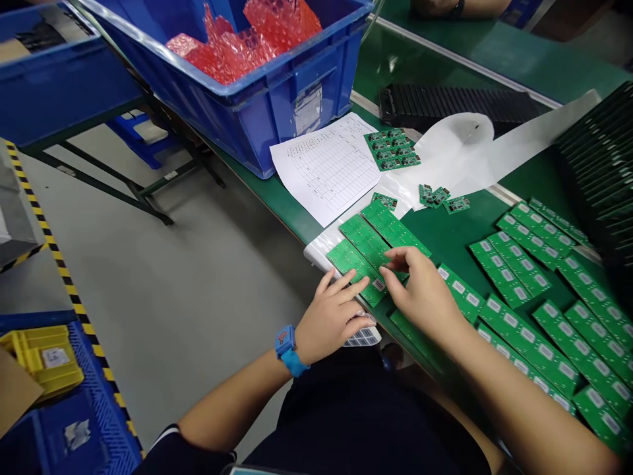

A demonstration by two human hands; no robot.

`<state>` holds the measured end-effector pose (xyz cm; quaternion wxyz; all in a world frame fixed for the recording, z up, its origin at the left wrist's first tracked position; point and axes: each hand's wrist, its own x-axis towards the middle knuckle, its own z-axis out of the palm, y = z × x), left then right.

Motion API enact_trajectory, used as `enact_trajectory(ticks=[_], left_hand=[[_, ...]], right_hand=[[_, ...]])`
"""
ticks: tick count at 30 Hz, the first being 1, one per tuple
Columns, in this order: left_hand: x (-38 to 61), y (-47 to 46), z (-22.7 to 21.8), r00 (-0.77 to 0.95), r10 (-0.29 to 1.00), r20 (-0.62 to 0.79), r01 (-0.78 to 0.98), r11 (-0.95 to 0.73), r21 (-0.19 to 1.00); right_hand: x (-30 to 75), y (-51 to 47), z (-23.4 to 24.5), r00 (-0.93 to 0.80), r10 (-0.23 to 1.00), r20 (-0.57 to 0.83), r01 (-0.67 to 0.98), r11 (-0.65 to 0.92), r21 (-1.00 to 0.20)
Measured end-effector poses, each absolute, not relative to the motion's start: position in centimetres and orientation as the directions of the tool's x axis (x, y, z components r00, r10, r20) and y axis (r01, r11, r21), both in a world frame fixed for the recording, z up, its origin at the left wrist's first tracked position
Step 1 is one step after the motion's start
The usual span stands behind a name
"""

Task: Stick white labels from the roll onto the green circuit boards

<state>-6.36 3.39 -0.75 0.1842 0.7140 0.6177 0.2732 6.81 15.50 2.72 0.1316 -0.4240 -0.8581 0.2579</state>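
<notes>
My left hand (336,320), with a blue watch on the wrist, spreads its fingers over the near end of a green circuit board panel (346,257). One white label (378,284) sits on that panel by my fingertips. A sheet of labels (363,337) sticks out below my left thumb at the table edge; whether the hand grips it I cannot tell. My right hand (420,284) hovers over the middle panel (363,236), thumb and forefinger nearly together; anything between them is too small to make out. A third panel (395,227) lies beside these.
Panels with white labels (529,336) cover the table's right side. Beyond are a printed form (329,168), small loose boards (435,196), a populated panel (393,149), white film (459,145) and black racks (455,102). A blue bin (237,99) holds red bubble wrap (247,43). Another person's arm (465,8) shows.
</notes>
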Motion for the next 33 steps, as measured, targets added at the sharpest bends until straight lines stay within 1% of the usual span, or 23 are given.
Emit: enact_trajectory(ticks=[1,2,3,5,7,10,12,13,15,16,17,18,19,20,21,23,25,27,29,31,33], left_hand=[[-6.4,3.3,-0.7,0.084,0.981,0.173,0.78,-0.173,0.601],[-6.4,3.2,-0.6,0.079,0.98,0.183,0.779,-0.176,0.602],[-6.4,3.1,-0.6,0.073,0.979,0.192,0.778,-0.176,0.603],[-6.4,2.9,-0.7,0.063,0.977,0.205,0.774,-0.178,0.608],[-6.5,2.8,-0.8,0.058,0.976,0.209,0.769,-0.177,0.614],[-6.5,2.8,-0.9,0.047,0.977,0.209,0.765,-0.17,0.621],[-6.5,2.8,-0.9,0.041,0.978,0.205,0.762,-0.163,0.627],[-6.5,2.8,-0.9,0.041,0.979,0.199,0.758,-0.16,0.633],[-6.5,2.9,-0.7,0.039,0.983,0.181,0.739,-0.151,0.656],[-6.5,2.9,-0.6,0.031,0.984,0.174,0.724,-0.142,0.676],[-6.6,2.9,-0.5,0.012,0.985,0.169,0.703,-0.129,0.7],[-6.6,2.8,-0.4,-0.016,0.986,0.167,0.675,-0.112,0.729],[-6.6,2.8,-0.2,-0.047,0.985,0.165,0.643,-0.096,0.76],[-6.6,2.7,0.0,-0.079,0.983,0.163,0.608,-0.082,0.79],[-6.6,2.6,0.1,-0.106,0.981,0.162,0.572,-0.073,0.817],[-6.5,2.5,0.3,-0.144,0.975,0.168,0.51,-0.072,0.857],[-6.4,2.4,0.4,-0.178,0.966,0.187,0.472,-0.082,0.878],[-6.3,2.3,0.3,-0.226,0.953,0.202,0.443,-0.084,0.892],[-6.3,2.3,0.0,-0.294,0.936,0.195,0.427,-0.054,0.902],[-6.3,2.3,-0.3,-0.338,0.921,0.196,0.454,-0.023,0.891],[-6.4,2.3,-0.5,-0.312,0.923,0.227,0.532,-0.029,0.846]], right_hand=[[6.3,15.8,2.6,-0.606,0.793,-0.066,0.616,0.415,-0.669],[5.9,16.1,2.5,-0.6,0.788,-0.137,0.584,0.315,-0.748],[5.5,16.2,2.2,-0.586,0.787,-0.194,0.568,0.229,-0.79],[5.0,16.1,1.6,-0.548,0.8,-0.245,0.567,0.14,-0.812],[4.9,15.8,1.0,-0.522,0.821,-0.229,0.572,0.138,-0.809],[5.0,15.3,0.4,-0.525,0.834,-0.168,0.574,0.202,-0.794],[5.1,15.0,0.2,-0.559,0.825,-0.085,0.597,0.329,-0.731],[5.2,14.9,0.3,-0.59,0.807,-0.035,0.614,0.42,-0.668],[5.3,14.7,0.5,-0.665,0.744,0.058,0.628,0.6,-0.496],[5.5,14.7,0.8,-0.69,0.716,0.104,0.622,0.661,-0.42],[5.6,14.6,1.2,-0.698,0.699,0.155,0.613,0.696,-0.375],[5.8,14.5,1.7,-0.692,0.692,0.205,0.6,0.709,-0.371],[5.9,14.3,2.2,-0.68,0.693,0.238,0.579,0.707,-0.406],[6.1,14.1,2.8,-0.677,0.697,0.237,0.545,0.691,-0.475],[6.2,13.8,3.4,-0.693,0.695,0.193,0.501,0.656,-0.564],[6.4,13.2,4.5,-0.75,0.661,0.023,0.434,0.518,-0.737],[6.4,12.6,5.2,-0.769,0.625,-0.135,0.433,0.355,-0.829],[6.3,12.5,5.4,-0.73,0.648,-0.217,0.454,0.223,-0.862],[6.1,13.2,5.0,-0.649,0.72,-0.245,0.471,0.128,-0.873],[5.8,14.5,4.2,-0.547,0.8,-0.244,0.525,0.101,-0.845],[5.3,15.9,3.1,-0.491,0.844,-0.215,0.61,0.158,-0.776]])
